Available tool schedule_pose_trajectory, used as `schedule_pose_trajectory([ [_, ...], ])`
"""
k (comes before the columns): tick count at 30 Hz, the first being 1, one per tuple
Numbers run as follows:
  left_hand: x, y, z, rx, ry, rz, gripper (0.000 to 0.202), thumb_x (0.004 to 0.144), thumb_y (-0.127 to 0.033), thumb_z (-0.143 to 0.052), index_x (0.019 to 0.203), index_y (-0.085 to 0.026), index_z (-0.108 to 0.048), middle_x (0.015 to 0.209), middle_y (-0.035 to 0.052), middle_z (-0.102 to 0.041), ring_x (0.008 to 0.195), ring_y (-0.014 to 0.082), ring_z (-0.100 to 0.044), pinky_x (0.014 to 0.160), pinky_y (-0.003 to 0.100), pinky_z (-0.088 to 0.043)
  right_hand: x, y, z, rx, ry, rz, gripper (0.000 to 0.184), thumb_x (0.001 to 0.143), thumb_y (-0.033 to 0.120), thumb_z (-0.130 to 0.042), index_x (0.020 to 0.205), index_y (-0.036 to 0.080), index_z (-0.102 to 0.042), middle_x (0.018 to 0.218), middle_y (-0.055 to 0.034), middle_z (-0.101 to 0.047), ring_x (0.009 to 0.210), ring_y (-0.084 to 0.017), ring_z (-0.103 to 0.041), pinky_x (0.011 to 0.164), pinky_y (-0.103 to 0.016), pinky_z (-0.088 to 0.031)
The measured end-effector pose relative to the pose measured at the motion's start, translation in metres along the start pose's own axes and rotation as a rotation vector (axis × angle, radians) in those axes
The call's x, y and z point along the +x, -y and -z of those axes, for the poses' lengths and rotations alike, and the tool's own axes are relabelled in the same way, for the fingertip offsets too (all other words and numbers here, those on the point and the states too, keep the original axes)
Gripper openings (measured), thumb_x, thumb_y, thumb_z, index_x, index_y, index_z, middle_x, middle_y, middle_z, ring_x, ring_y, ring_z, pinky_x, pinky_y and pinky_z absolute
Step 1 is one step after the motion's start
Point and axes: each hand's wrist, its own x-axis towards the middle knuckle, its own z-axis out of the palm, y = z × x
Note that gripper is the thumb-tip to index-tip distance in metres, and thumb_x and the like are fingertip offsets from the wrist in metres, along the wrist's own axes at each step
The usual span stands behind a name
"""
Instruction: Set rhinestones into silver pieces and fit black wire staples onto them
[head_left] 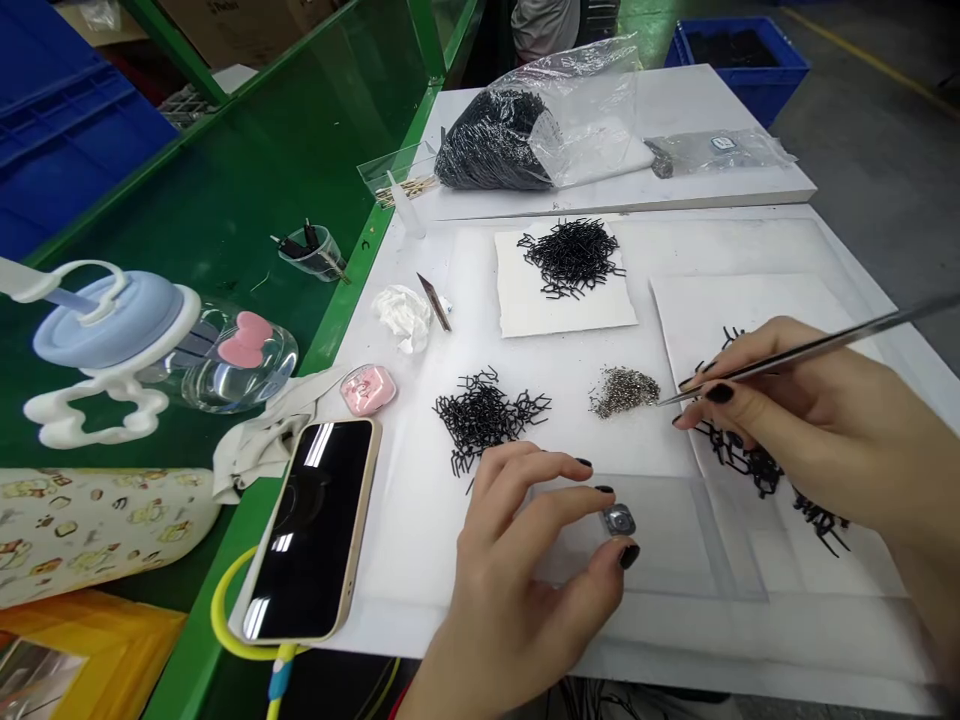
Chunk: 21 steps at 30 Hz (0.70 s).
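Observation:
My left hand (536, 550) has its thumb and forefinger at either side of a small dark, rounded-square metal piece (619, 519), pinching it over a clear plastic sheet (675, 545). Its other fingers are spread. In my right hand (802, 420) is a pair of metal tweezers (817, 340). Their tips reach the right edge of a pile of tiny metal bits (626, 391). Left of that pile lies a heap of short black bent pieces (484, 420). More black pieces (750, 465) lie under my right hand, partly hidden.
A black heap (571, 255) sits on white card (566, 315). Behind stands a filled plastic bag (495, 140). At left are a phone (311, 530), a pink case (367, 389), crumpled tissue (405, 317), a blade (433, 302) and a water bottle (217, 355).

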Motion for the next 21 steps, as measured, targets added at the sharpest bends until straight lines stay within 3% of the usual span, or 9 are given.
schedule_pose_trajectory([
  [3,0.0,0.0,0.001,0.013,0.013,0.008,0.017,0.083,-0.012,-0.068,0.099,-0.019,-0.067,0.102,0.0082,-0.065,0.097,0.0231,-0.057,0.09,0.043,-0.047,0.005,-0.009,0.001,-0.154,0.029,-0.026,0.022,0.094,0.05,-0.06,0.1,0.029,-0.059,0.082,-0.0047,-0.072,0.069,-0.021,-0.067,0.048,-0.029,-0.051],
  [10,0.0,-0.001,0.001,0.006,0.017,0.027,0.017,0.082,-0.01,-0.068,0.098,-0.017,-0.068,0.103,0.0082,-0.064,0.099,0.0222,-0.054,0.091,0.04,-0.046,0.005,-0.004,-0.011,-0.217,0.091,0.027,0.015,0.096,0.041,-0.057,0.097,0.027,-0.061,0.079,-0.0029,-0.073,0.057,-0.017,-0.063,0.046,-0.029,-0.046],
  [21,0.0,-0.002,0.001,-0.003,0.019,0.03,0.018,0.081,-0.009,-0.069,0.097,-0.017,-0.068,0.103,0.0077,-0.064,0.097,0.0214,-0.054,0.089,0.039,-0.048,0.008,-0.013,-0.01,-0.167,0.106,-0.051,0.019,0.097,0.046,-0.057,0.099,0.027,-0.06,0.082,-0.0044,-0.071,0.079,-0.025,-0.074,0.05,-0.031,-0.046],
])
